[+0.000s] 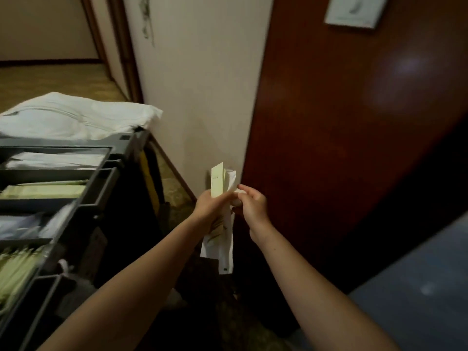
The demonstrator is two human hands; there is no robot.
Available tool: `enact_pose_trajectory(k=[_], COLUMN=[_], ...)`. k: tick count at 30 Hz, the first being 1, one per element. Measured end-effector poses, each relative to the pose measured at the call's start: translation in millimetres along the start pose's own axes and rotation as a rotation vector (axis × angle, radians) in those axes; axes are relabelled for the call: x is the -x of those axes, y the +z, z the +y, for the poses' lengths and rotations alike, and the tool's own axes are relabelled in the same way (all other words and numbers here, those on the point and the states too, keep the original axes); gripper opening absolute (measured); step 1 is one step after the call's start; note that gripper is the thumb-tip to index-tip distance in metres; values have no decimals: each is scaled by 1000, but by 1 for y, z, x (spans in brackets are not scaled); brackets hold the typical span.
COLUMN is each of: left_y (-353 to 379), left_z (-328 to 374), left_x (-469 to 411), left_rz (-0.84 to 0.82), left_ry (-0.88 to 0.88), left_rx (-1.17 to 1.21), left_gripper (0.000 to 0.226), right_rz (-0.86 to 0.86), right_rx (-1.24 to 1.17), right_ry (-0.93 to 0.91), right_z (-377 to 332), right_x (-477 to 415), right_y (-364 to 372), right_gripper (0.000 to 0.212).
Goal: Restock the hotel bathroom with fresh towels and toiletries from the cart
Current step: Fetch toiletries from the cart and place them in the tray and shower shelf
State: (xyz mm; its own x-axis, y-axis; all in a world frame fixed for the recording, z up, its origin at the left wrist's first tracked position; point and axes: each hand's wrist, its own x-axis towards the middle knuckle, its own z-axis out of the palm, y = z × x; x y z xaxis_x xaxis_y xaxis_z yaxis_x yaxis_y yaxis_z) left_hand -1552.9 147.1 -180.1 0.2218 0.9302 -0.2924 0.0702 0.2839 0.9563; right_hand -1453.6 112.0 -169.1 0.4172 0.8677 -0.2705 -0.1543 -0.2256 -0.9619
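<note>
Head view: left hand [210, 204] grips sachets [217, 182], right hand [254, 206] pinches them; cart bins [101, 174] hold packets [43, 191].

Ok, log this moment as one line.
place: beside cart | left hand: grips toiletry packets | right hand: pinches same packets | towels: folded on cart

Dim warm light. Glare patch on the door [407, 67] up-right of the fingers [247, 192]; below them near black (cart [106, 160] to their left smeared, frame edges bowed).
</note>
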Motion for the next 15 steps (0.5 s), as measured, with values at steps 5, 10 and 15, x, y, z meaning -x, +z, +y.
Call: enact_pose_trajectory(k=[5,10,15], left_y=[83,151,214], left_z=[-32,-61,-87], left_x=[66,128,173], left_rz=[-109,-178,-266], left_ry=[-16,-16,-18], left_rx=[-79,-79,-167], left_gripper=[36,16,26], right_rz=[122,202,281], right_rx=[-10,15,-58], right_ry=[48,64,83], right_z=[31,59,77], right_x=[47,97,140], right_y=[-94,-178,-252], right_gripper=[34,33,30])
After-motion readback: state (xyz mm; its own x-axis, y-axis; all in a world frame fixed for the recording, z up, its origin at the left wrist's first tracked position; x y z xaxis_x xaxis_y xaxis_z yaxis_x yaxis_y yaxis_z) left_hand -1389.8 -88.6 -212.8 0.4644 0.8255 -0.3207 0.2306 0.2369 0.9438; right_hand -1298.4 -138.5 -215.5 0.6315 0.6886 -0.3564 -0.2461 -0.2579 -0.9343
